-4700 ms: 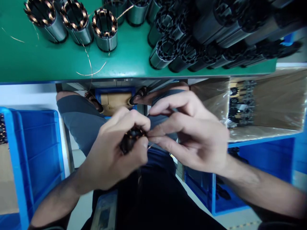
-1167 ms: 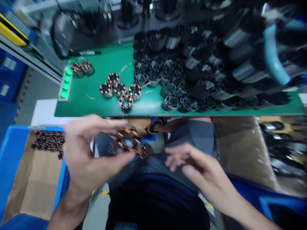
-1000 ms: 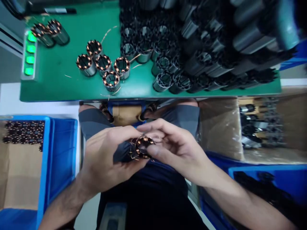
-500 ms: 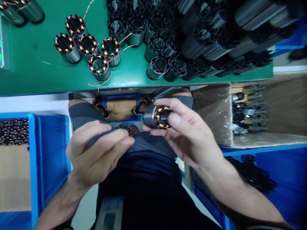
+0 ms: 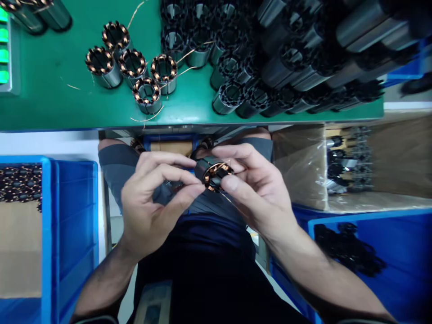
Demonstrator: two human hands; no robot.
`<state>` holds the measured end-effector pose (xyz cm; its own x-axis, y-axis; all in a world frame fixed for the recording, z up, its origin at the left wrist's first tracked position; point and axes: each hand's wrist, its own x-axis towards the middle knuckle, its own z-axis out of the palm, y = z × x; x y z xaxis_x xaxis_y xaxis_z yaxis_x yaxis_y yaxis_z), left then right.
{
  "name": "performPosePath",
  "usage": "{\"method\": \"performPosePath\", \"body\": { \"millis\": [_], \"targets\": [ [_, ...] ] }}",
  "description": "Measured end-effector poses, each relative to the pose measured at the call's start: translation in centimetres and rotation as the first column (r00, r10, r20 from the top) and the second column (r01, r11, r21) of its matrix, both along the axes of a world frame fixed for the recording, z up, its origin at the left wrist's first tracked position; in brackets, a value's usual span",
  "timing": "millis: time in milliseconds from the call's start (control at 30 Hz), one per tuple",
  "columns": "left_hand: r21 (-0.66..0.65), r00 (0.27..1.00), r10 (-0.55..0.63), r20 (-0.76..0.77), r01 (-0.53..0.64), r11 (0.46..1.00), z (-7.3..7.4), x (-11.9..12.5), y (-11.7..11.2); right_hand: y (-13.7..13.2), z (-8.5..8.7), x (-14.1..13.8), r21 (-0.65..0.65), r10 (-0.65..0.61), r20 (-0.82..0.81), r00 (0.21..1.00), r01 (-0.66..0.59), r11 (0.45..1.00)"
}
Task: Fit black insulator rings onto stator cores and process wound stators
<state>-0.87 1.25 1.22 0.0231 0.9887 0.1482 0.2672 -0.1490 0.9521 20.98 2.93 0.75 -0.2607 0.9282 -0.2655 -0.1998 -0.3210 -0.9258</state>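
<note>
Over my lap, my right hand [image 5: 256,193] grips a small wound stator [image 5: 212,172], a dark metal cylinder with copper coils on its end. My left hand [image 5: 151,202] is beside it, thumb and fingers pinched together right at the stator's left end; what the pinch holds is too small to make out. Several finished copper-wound stators [image 5: 135,67] stand upright on the green table [image 5: 50,103] ahead. Many bare black stators [image 5: 256,67] are piled on the table's right half.
A blue bin [image 5: 70,225] lined with cardboard and holding small wound parts [image 5: 20,189] is at my left. A plastic-lined cardboard box [image 5: 388,153] with dark parts and another blue bin [image 5: 371,256] are at my right. Green lights [image 5: 3,54] glow at the table's left edge.
Half a second ago my right hand held the stator up alone with my left hand lower. Now my left hand has risen and pinches at its end, and the stator sits slightly lower.
</note>
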Motion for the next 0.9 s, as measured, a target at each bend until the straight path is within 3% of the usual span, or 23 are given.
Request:
{"method": "performPosePath", "body": {
  "millis": [133,200,267,433,533,667,767,833,900],
  "targets": [
    [-0.179,0.987,0.000,0.162,0.029,0.983,-3.4,-0.1,-0.5,-0.3,-0.3,0.9,-0.013,0.028,-0.038,0.999,-0.029,1.000],
    [-0.200,0.980,0.032,0.199,0.009,0.980,-4.1,-0.4,-0.6,-0.5,-0.3,1.3,0.000,0.057,-0.018,0.998,-0.057,0.998],
    [-0.168,0.978,-0.016,0.207,0.051,0.984,-3.5,-0.6,-0.6,-0.7,-0.2,1.4,0.053,0.087,-0.002,0.996,-0.087,0.995],
    [-0.039,0.986,-0.106,0.127,0.112,0.993,-0.5,-0.7,-0.3,-0.6,-0.3,1.1,0.182,0.087,0.107,0.990,-0.106,0.978],
    [-0.042,0.991,-0.106,0.079,0.109,0.993,-0.2,-0.6,-0.3,-0.6,-0.6,1.1,0.248,0.056,0.192,0.980,-0.104,0.963],
    [-0.226,0.946,-0.122,0.300,0.195,0.954,-3.2,-0.2,-0.4,-1.0,-1.0,1.5,0.179,0.070,0.103,0.992,-0.087,0.980],
    [-0.389,0.930,-0.002,0.368,0.156,0.908,-5.8,-0.4,-0.6,-1.1,-0.7,1.9,0.147,0.064,-0.029,0.997,-0.059,0.987],
    [-0.331,0.961,0.070,0.268,0.023,0.943,-6.0,-0.7,-0.8,-1.1,-0.4,2.1,0.139,0.043,-0.032,0.999,-0.038,0.990],
    [-0.092,0.992,0.061,0.106,-0.051,0.994,-4.7,-0.9,-1.0,-1.0,-0.1,2.0,0.101,0.048,0.020,0.999,-0.049,0.994]
  ]
}}
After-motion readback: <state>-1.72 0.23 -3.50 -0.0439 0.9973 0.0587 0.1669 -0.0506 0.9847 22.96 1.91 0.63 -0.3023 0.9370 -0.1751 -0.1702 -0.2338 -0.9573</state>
